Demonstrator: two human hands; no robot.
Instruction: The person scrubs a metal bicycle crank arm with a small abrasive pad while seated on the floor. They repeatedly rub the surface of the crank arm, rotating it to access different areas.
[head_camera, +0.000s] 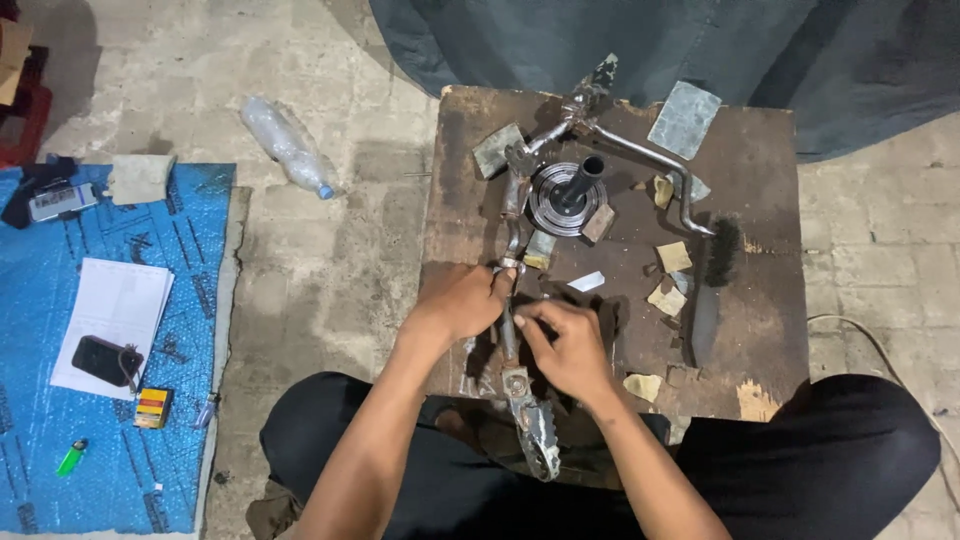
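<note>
Gripping the metal lever (512, 330) with both our left hand (462, 300) and right hand (565, 345) clenched around its shaft on the table (760, 330), we judge the work midway, sandpaper scraps (668, 296) lying just beyond our fingers.

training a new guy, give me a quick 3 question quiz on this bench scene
1. True or false: both hands grip the metal lever.
2. The pulley stands A) on the wooden table B) on the blue mat C) on the floor.
3. What lies on the floor left of the table?

Key: 1 true: left hand, right hand. 2 A. 3 plastic bottle.
</note>
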